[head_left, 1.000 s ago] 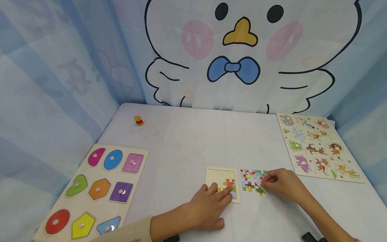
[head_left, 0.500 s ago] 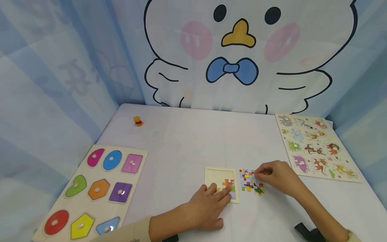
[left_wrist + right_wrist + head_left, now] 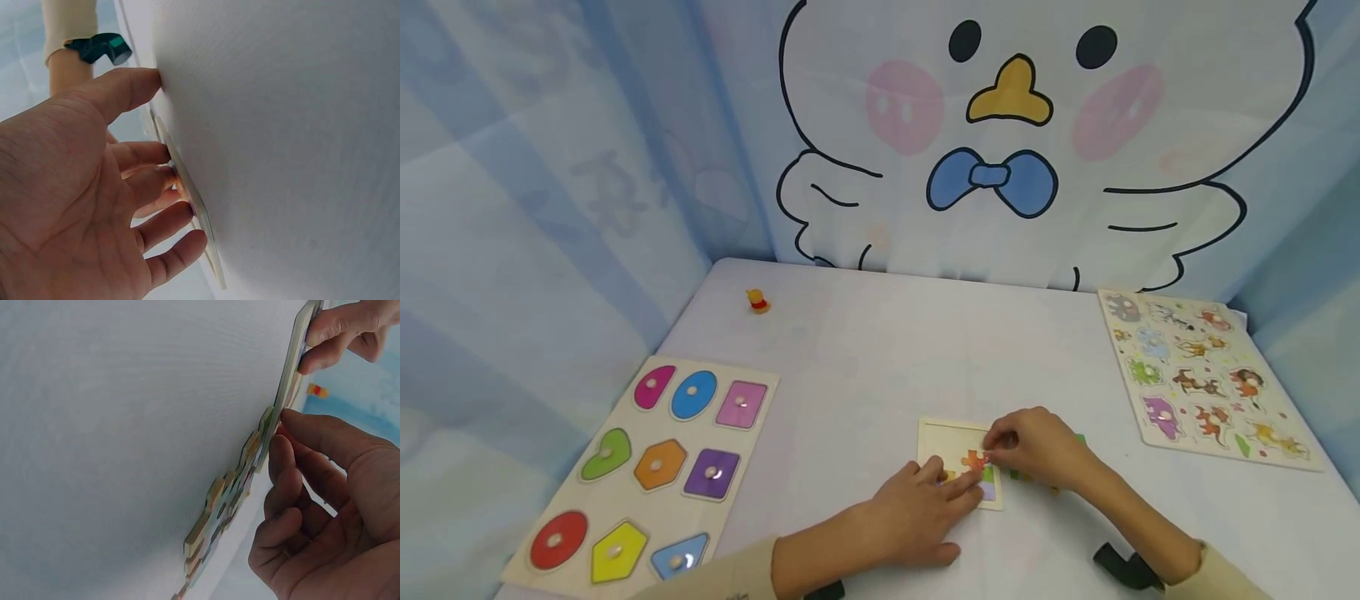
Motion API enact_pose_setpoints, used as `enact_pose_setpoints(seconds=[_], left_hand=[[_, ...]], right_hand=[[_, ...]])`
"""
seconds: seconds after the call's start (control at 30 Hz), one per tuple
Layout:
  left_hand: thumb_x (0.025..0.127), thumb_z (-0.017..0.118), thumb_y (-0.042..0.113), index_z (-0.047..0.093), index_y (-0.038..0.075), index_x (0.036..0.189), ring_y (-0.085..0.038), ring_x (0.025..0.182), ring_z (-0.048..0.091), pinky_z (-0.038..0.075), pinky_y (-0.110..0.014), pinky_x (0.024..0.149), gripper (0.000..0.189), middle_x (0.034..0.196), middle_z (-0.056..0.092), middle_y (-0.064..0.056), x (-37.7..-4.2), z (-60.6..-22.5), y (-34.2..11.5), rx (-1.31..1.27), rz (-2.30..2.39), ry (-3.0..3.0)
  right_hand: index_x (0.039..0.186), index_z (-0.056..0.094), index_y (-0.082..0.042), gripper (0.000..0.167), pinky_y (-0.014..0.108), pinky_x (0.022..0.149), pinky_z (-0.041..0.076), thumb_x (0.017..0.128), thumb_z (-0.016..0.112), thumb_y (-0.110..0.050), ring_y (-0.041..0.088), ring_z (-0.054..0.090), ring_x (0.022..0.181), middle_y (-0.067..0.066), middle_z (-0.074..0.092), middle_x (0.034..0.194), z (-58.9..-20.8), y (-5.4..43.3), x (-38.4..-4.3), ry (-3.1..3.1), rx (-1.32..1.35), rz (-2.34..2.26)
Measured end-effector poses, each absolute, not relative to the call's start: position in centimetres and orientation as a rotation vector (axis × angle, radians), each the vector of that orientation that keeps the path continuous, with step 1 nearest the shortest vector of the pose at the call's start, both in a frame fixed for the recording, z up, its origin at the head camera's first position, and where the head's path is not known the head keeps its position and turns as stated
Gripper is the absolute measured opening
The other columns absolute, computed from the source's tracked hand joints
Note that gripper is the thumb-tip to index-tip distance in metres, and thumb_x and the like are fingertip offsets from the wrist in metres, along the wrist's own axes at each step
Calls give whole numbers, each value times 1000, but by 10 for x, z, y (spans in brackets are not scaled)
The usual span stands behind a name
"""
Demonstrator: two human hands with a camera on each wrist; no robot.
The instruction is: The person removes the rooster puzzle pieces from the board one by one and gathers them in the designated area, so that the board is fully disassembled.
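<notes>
My left hand (image 3: 917, 517) rests on a small wooden puzzle tray (image 3: 942, 435), its fingertips pressing the frame and the pieces inside. Orange, green and purple puzzle pieces (image 3: 974, 461) lie in the tray's lower right part; my fingers cover some of the rest. Over the tray's right edge my right hand (image 3: 1036, 446) pinches a puzzle piece between thumb and index finger, with only a bit of red showing. In the right wrist view, those fingertips are right at the tray rim. Loose puzzle pieces (image 3: 215, 509) lie flat beside the tray, mostly hidden under my right hand in the head view.
A knobbed shape board (image 3: 643, 462) lies at the left and an animal puzzle board (image 3: 1206, 375) at the right. Toward the far left edge stands a tiny yellow and red figure (image 3: 758, 302). A printed curtain (image 3: 842, 217) closes off the table's back and sides.
My right hand has gone from the loose pieces leftward to the tray's right edge, a piece in its fingertips. My left hand stays on the tray. The head view has shifted slightly.
</notes>
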State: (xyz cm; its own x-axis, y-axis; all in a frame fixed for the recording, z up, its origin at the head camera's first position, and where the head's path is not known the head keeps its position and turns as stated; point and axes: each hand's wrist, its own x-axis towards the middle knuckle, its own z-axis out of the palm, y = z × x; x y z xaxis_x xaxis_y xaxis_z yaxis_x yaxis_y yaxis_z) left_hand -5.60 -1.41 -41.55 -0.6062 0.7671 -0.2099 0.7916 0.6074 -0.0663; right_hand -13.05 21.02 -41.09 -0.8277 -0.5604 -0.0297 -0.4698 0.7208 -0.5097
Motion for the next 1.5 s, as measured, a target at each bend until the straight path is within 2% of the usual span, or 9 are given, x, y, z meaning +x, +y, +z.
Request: enact_pose_setpoints(seconds=[0.23, 0.53, 1.03, 1.5], left_hand=[[90, 60, 58, 43, 29, 149, -14, 108, 40, 40, -27, 72, 68, 151, 37, 18, -56, -413, -12, 1297, -212, 2709], [91, 55, 62, 43, 28, 150, -14, 110, 40, 41, -27, 75, 69, 153, 35, 16, -54, -410, -10, 1309, -313, 2689], [93, 53, 61, 40, 29, 152, -14, 115, 40, 40, -30, 79, 69, 155, 34, 16, -52, -413, -10, 1274, -310, 2683], [94, 53, 60, 38, 28, 153, -16, 121, 39, 41, -32, 86, 69, 157, 31, 13, -51, -410, -10, 1247, -281, 2656]], right_hand=[[82, 73, -22, 10, 27, 58, 42, 81, 79, -14, 4, 48, 64, -17, 58, 72, -408, 208, -128, 2731, -777, -715], [83, 73, -18, 7, 26, 56, 41, 82, 77, -12, 5, 46, 62, -15, 56, 71, -410, 210, -126, 2700, -779, -789], [81, 66, -20, 15, 25, 56, 45, 82, 71, -6, 8, 53, 63, -12, 59, 71, -415, 214, -127, 2619, -698, -937], [84, 67, -10, 6, 25, 56, 46, 82, 72, -7, 11, 55, 64, -6, 60, 71, -414, 215, -124, 2547, -631, -1054]])
